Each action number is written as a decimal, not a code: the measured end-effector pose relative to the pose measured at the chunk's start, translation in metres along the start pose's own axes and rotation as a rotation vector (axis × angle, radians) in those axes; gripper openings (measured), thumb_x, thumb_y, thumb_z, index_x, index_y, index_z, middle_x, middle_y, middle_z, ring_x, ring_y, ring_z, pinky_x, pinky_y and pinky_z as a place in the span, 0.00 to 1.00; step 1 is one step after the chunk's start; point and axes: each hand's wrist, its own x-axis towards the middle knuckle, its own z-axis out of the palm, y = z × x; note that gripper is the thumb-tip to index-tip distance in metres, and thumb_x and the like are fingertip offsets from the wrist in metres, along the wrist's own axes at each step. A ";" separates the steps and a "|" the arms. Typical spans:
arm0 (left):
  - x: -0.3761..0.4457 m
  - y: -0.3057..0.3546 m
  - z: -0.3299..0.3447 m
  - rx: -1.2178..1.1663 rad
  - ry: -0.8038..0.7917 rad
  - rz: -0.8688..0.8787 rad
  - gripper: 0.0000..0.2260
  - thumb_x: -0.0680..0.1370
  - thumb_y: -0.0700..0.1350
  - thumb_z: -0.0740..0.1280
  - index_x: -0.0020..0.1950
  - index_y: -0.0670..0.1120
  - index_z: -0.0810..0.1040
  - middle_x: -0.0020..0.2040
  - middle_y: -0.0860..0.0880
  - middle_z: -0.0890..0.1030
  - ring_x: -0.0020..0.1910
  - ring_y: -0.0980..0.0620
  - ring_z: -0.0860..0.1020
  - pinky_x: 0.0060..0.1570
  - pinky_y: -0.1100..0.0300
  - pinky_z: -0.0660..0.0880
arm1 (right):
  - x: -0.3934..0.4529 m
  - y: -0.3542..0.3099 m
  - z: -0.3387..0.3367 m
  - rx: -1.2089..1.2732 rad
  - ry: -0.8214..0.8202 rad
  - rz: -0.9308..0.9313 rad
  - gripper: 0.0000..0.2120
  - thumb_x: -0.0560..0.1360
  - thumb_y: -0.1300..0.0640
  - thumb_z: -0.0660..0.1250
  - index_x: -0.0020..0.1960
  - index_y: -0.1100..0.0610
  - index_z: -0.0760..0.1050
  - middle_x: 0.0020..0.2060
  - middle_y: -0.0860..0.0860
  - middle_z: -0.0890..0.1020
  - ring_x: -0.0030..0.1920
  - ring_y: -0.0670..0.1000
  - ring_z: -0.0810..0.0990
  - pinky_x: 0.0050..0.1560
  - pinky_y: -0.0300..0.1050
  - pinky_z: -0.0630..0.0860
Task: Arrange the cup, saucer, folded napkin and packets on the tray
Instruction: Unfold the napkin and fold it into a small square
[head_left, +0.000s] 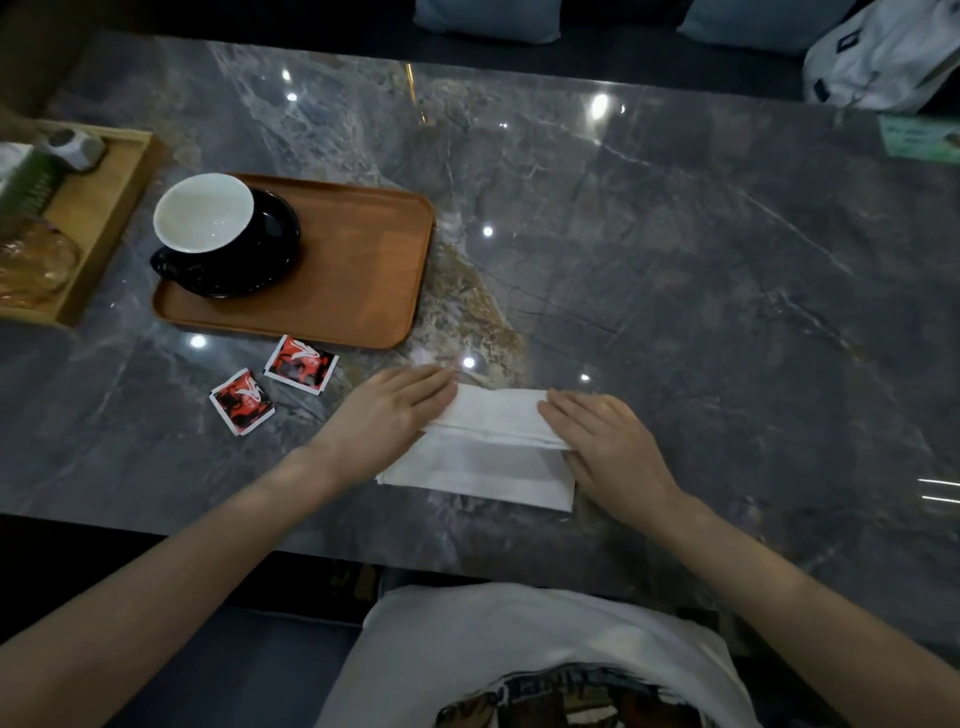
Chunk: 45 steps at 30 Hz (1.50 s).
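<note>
White paper napkin (485, 447), part-folded, lies flat on grey marble tabletop (675, 260) w/ left hand (387, 410) & right hand (608, 447) pressing its ends, fingers flat, gripping nothing. Two red-black packets (275, 382) sit just left of left hand. Beyond them, black cup (208, 218) on black saucer (283, 244) on brown wooden tray (363, 270).

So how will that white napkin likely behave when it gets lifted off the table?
The napkin looks thin and layered under both hands, so it will probably droop and may unfold if lifted by one edge. It seems very light, and the glossy table could let it slide when pushed.
</note>
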 end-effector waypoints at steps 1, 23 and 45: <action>-0.005 0.003 0.003 0.009 -0.004 0.005 0.23 0.61 0.35 0.78 0.55 0.37 0.80 0.56 0.39 0.81 0.53 0.41 0.81 0.47 0.46 0.79 | -0.005 -0.003 0.002 -0.014 0.002 -0.016 0.24 0.61 0.66 0.75 0.57 0.63 0.78 0.55 0.58 0.82 0.54 0.57 0.81 0.55 0.56 0.76; -0.043 0.011 0.045 0.128 -0.050 -0.014 0.20 0.71 0.37 0.54 0.58 0.37 0.78 0.58 0.41 0.81 0.56 0.44 0.80 0.51 0.49 0.79 | -0.031 -0.025 0.034 -0.177 -0.082 -0.009 0.22 0.70 0.65 0.53 0.58 0.61 0.77 0.57 0.56 0.81 0.58 0.54 0.79 0.55 0.55 0.77; 0.005 0.058 0.042 -0.114 0.015 -0.314 0.21 0.76 0.46 0.52 0.62 0.38 0.74 0.63 0.40 0.77 0.63 0.42 0.74 0.60 0.46 0.72 | 0.000 -0.052 0.020 0.023 -0.179 0.271 0.25 0.76 0.52 0.49 0.67 0.62 0.68 0.67 0.59 0.72 0.68 0.57 0.69 0.68 0.61 0.60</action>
